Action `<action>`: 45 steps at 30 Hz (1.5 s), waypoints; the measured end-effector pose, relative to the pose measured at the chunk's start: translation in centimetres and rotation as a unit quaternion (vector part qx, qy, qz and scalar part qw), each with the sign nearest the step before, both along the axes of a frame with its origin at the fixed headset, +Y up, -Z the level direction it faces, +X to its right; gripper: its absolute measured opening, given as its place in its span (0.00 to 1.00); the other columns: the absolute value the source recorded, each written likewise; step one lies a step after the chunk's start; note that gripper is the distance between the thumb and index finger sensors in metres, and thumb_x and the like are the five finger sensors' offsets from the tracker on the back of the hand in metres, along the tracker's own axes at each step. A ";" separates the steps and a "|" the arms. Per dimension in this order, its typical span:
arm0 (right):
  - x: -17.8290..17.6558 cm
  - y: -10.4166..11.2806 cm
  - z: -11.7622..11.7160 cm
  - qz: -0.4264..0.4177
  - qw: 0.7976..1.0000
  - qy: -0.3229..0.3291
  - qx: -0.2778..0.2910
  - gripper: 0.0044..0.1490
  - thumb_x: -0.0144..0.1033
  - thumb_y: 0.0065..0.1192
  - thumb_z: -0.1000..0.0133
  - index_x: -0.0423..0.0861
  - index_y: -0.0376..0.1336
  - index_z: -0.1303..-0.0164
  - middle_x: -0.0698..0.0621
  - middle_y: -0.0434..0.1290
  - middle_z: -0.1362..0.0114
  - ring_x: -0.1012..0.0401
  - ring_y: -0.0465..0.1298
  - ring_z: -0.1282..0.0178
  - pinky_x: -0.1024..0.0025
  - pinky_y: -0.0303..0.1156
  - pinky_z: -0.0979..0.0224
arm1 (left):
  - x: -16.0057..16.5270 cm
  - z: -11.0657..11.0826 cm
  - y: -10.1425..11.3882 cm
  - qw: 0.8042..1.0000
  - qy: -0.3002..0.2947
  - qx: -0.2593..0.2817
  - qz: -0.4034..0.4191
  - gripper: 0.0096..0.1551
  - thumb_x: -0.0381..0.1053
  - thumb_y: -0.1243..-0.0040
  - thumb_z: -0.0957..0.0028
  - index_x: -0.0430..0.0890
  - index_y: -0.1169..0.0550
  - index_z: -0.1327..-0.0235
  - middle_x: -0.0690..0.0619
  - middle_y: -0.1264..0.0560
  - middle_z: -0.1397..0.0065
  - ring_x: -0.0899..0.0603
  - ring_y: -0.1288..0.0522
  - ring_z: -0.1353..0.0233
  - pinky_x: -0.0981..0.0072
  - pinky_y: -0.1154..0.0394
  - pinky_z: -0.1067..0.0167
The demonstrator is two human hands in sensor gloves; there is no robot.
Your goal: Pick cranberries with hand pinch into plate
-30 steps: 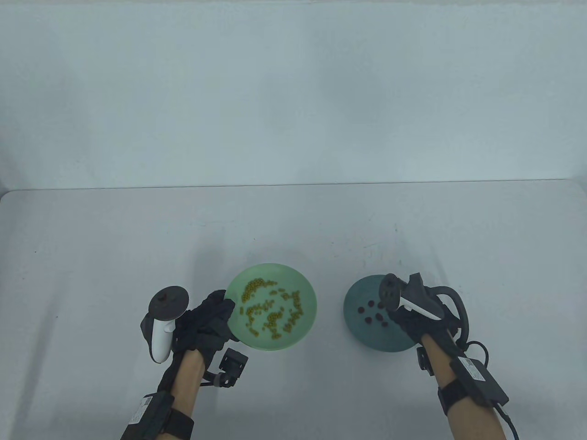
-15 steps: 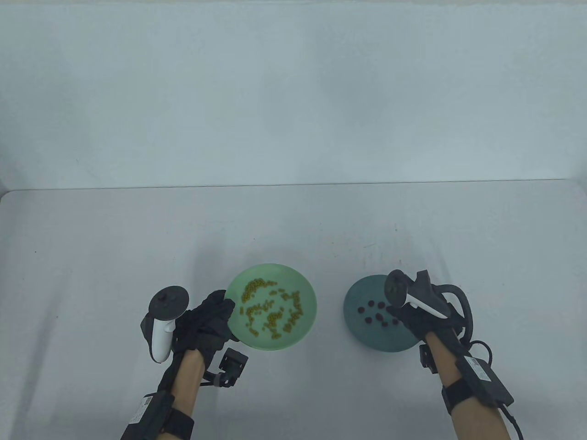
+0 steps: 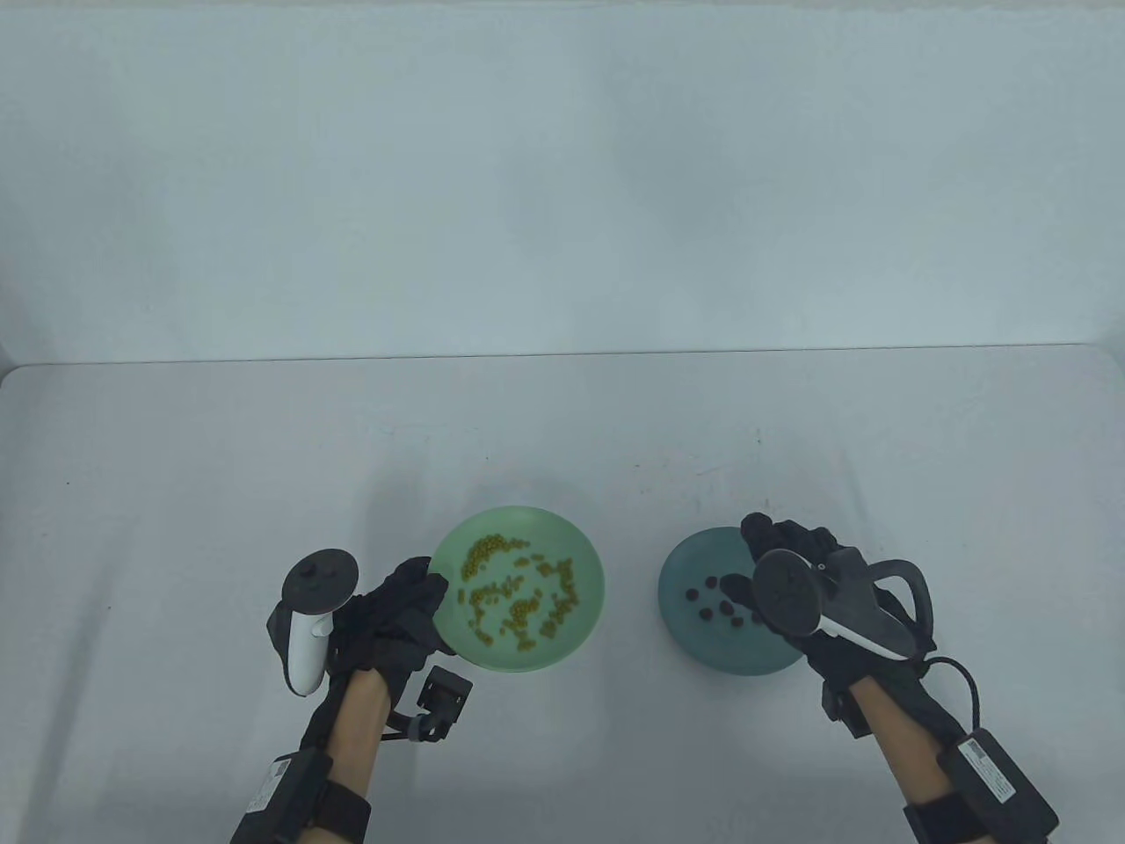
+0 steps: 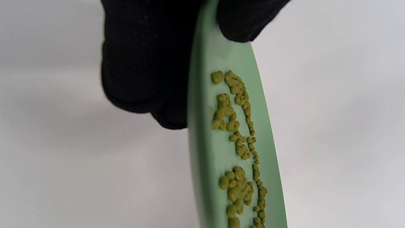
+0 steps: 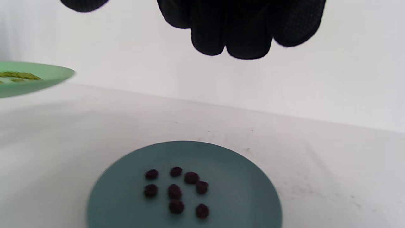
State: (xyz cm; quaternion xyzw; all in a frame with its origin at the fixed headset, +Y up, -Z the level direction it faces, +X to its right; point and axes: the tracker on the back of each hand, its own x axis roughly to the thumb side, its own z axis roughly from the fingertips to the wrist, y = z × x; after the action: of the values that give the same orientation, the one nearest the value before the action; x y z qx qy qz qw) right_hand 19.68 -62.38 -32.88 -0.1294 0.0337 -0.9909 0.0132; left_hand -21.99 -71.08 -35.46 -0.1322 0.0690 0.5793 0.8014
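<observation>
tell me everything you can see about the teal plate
The teal plate is round, shallow and matte, plastic by its look, lying flat on the white table to the right of the green plate. Eight dark cranberries sit loosely near its middle. The right hand hovers above its right side without touching it.

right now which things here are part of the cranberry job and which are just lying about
Part of the job:
- cranberries, dark red, on the teal plate
- teal plate
- right hand, raised over the teal plate, holding nothing visible

Just there:
- green plate, its rim gripped by the left hand
- yellow-green beans on the green plate
- table
</observation>
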 end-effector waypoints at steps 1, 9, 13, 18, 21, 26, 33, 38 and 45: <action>-0.1 -0.1 0.4 -0.007 1.000 0.008 0.000 0.53 0.69 0.40 0.41 0.46 0.49 0.11 0.44 0.64 0.14 0.42 0.68 0.17 0.40 0.66 0.22 | 0.0 0.0 0.0 1.000 0.001 -0.001 0.001 0.30 0.42 0.48 0.37 0.32 0.35 0.25 0.38 0.24 0.34 0.42 0.11 0.50 0.62 0.12 0.54; -0.1 -2.0 2.7 -0.017 0.998 0.061 0.006 0.59 0.72 0.38 0.44 0.46 0.41 0.09 0.42 0.49 0.07 0.36 0.51 0.10 0.33 0.49 0.17 | -0.2 0.1 -0.2 1.000 0.001 -0.006 0.010 0.30 0.43 0.47 0.37 0.32 0.34 0.25 0.38 0.23 0.34 0.42 0.11 0.50 0.64 0.12 0.54; 0.1 -2.8 2.9 -0.027 0.997 0.070 0.011 0.60 0.73 0.34 0.44 0.46 0.39 0.09 0.42 0.46 0.07 0.35 0.47 0.10 0.32 0.46 0.17 | -0.1 0.1 -0.2 1.000 0.000 -0.008 0.012 0.29 0.43 0.47 0.37 0.33 0.34 0.25 0.39 0.23 0.34 0.42 0.11 0.50 0.64 0.12 0.54; 0.2 -3.0 3.0 -0.028 0.997 0.075 0.014 0.60 0.74 0.34 0.44 0.45 0.39 0.09 0.41 0.45 0.07 0.35 0.45 0.10 0.31 0.44 0.18 | -0.1 0.1 -0.3 1.000 0.002 -0.011 0.014 0.29 0.43 0.46 0.37 0.34 0.33 0.25 0.39 0.23 0.34 0.43 0.10 0.50 0.64 0.12 0.54; 0.2 -3.0 3.0 -0.028 0.997 0.075 0.017 0.60 0.74 0.34 0.44 0.45 0.39 0.09 0.41 0.45 0.07 0.35 0.46 0.10 0.31 0.44 0.18 | -0.4 -0.1 -0.2 1.000 0.011 -0.015 0.014 0.29 0.44 0.45 0.38 0.35 0.33 0.25 0.40 0.23 0.34 0.43 0.10 0.50 0.64 0.11 0.54; 0.3 -3.1 3.0 -0.034 0.996 0.076 0.019 0.60 0.73 0.34 0.44 0.45 0.39 0.09 0.41 0.46 0.07 0.35 0.46 0.10 0.31 0.45 0.18 | -0.8 -0.4 0.2 0.999 0.023 -0.026 0.004 0.28 0.44 0.44 0.38 0.36 0.31 0.27 0.41 0.22 0.35 0.44 0.10 0.50 0.65 0.11 0.54; 0.4 -3.0 3.0 -0.043 0.996 0.077 0.019 0.60 0.73 0.35 0.44 0.45 0.40 0.09 0.40 0.46 0.07 0.35 0.47 0.10 0.31 0.45 0.18 | -0.8 -1.3 -0.8 0.998 0.036 -0.054 -0.023 0.27 0.45 0.42 0.39 0.39 0.30 0.28 0.42 0.22 0.36 0.45 0.10 0.50 0.66 0.11 0.54; 0.6 -3.0 3.0 -0.049 0.996 0.078 0.020 0.60 0.73 0.35 0.44 0.44 0.40 0.09 0.40 0.47 0.07 0.35 0.47 0.10 0.31 0.45 0.18 | -0.4 -2.1 -1.6 0.996 0.041 -0.069 -0.047 0.26 0.45 0.41 0.40 0.40 0.29 0.29 0.43 0.21 0.37 0.45 0.10 0.50 0.66 0.11 0.54; 0.6 -3.1 3.0 -0.050 0.995 0.079 0.017 0.60 0.73 0.35 0.44 0.44 0.41 0.09 0.40 0.48 0.07 0.35 0.48 0.10 0.31 0.45 0.18 | 0.3 -3.0 -2.9 0.993 0.043 -0.090 -0.065 0.26 0.45 0.40 0.41 0.42 0.27 0.29 0.43 0.21 0.37 0.45 0.10 0.49 0.66 0.11 0.54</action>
State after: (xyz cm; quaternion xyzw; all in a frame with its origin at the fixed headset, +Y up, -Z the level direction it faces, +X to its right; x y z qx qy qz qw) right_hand 20.25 -65.43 -29.85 -0.2056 0.0579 -0.9762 -0.0373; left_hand -21.71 -74.01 -38.48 -0.1741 0.1635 0.5224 0.8185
